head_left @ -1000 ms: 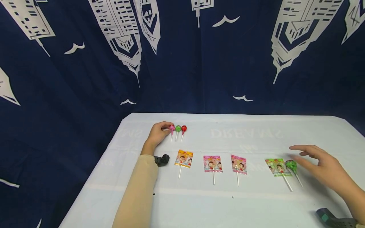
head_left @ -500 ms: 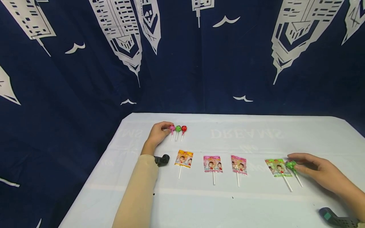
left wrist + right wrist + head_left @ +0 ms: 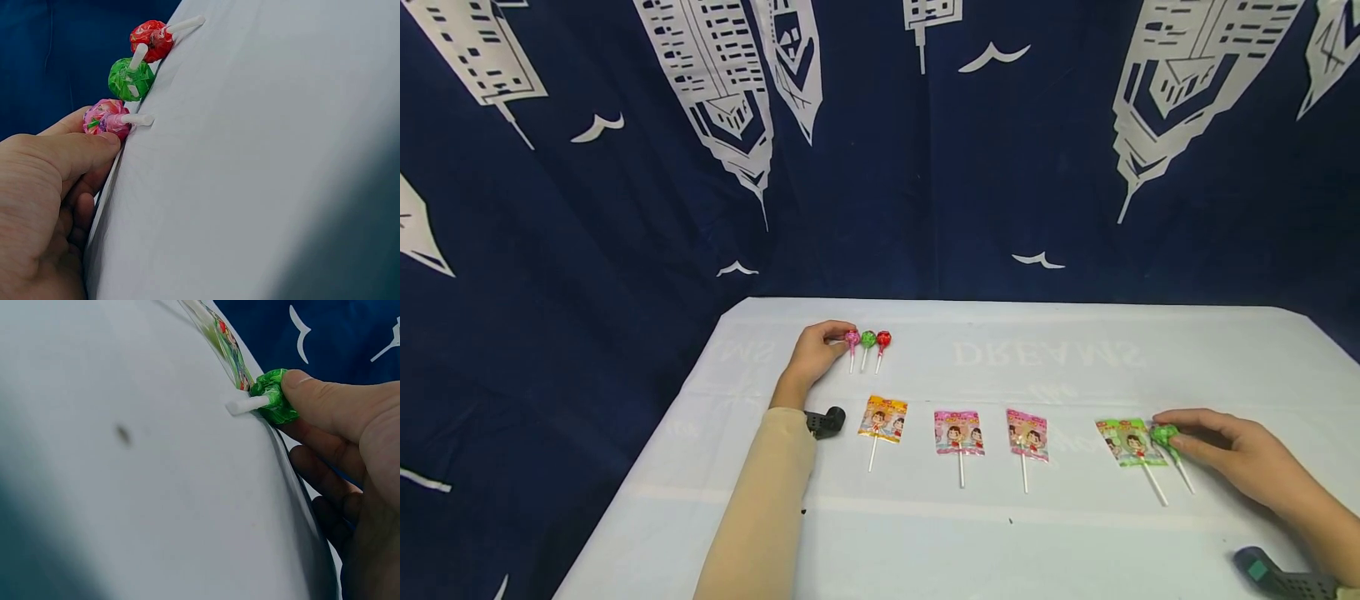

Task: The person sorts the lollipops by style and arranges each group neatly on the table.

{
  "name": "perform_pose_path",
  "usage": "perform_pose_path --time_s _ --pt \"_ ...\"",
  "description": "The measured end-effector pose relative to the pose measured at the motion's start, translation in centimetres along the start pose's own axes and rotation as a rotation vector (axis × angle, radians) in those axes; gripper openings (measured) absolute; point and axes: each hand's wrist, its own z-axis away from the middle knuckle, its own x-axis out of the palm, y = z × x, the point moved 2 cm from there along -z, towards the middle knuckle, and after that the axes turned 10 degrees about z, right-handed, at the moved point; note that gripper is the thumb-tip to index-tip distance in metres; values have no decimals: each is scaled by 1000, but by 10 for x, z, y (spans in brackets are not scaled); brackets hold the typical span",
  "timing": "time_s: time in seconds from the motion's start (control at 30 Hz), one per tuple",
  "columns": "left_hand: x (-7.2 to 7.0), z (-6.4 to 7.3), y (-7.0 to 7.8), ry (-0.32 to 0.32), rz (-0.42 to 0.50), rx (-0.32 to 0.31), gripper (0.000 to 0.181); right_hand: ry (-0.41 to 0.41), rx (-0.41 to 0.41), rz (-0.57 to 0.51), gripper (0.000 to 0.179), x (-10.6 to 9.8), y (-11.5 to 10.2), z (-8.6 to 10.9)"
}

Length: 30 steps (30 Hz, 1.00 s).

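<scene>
At the back left of the table, my left hand (image 3: 817, 350) pinches the pink lollipop (image 3: 107, 117) by its wrapped head, thumb on the near side. Beside it lie a green lollipop (image 3: 868, 339) and a red lollipop (image 3: 883, 339), sticks toward me. On the right, my right hand (image 3: 1243, 450) has thumb and finger on the head of another green lollipop (image 3: 275, 397), its white stick pointing toward me. That lollipop lies against a flat green-packaged lollipop (image 3: 1126, 442). In the right wrist view, the remaining fingers curl loosely below.
Between the hands lie an orange-packaged lollipop (image 3: 883, 418) and two pink-packaged ones, the left pink packet (image 3: 958, 432) and the right pink packet (image 3: 1028, 433). All rest on the white-covered table (image 3: 925, 542). A dark blue printed curtain (image 3: 880, 167) hangs behind it.
My right hand has moved slightly left and down and closed its thumb and finger on the green lollipop. The left hand stays still on the pink lollipop.
</scene>
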Motion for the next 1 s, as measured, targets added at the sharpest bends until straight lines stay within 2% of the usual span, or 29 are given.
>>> perform_pose_path --time_s 0.57,0.7,0.8,1.0 --pt "1 2 2 -7 -11 2 30 0 19 -9 37 2 3 2" --pt "2 2 1 -14 -9 0 31 36 -2 -14 34 0 3 2" --pt "1 2 1 -13 -11 3 30 66 -6 2 31 -3 0 1" --pt "0 3 2 -5 -5 2 30 70 -35 -20 28 -13 -15 -4"
